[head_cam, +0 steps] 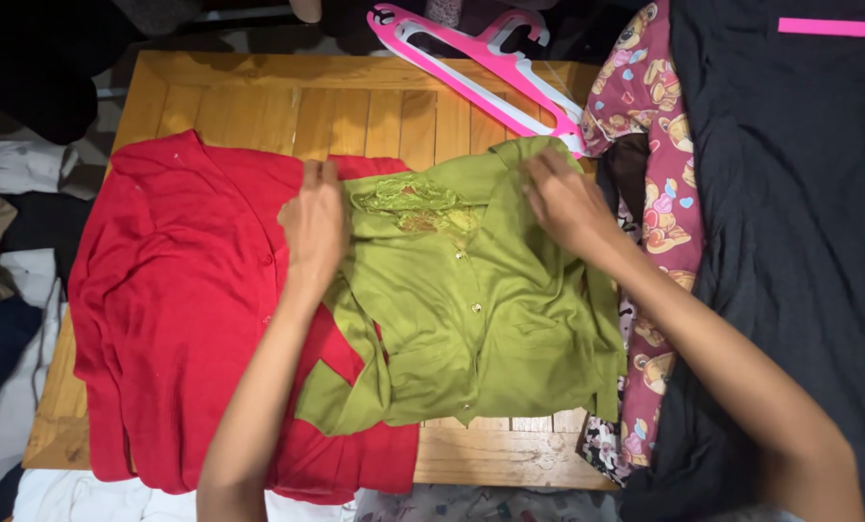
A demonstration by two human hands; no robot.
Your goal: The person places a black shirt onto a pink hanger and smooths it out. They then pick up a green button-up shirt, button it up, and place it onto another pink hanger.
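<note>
Looking down from your head, your left hand (313, 224) and right hand (566, 200) each pinch one green blouse (471, 309), lying over one red garment (176, 300) on one wooden table (355, 111); two pink hangers (481, 68) beyond.

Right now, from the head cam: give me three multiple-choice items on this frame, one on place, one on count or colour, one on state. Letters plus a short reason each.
1. Where does the green blouse lie?
A. partly over the red garment
B. on the pink hangers
C. on the floor

2. How many hands touch the green blouse?
A. none
B. one
C. two

3. How is the green blouse's front?
A. buttoned
B. wide open
C. turned inside out

Key: 1 A, its left edge overlaps the red cloth on the wooden table. 2 C, left hand and right hand both press its collar area. 3 A, buttons run down a closed placket.
</note>
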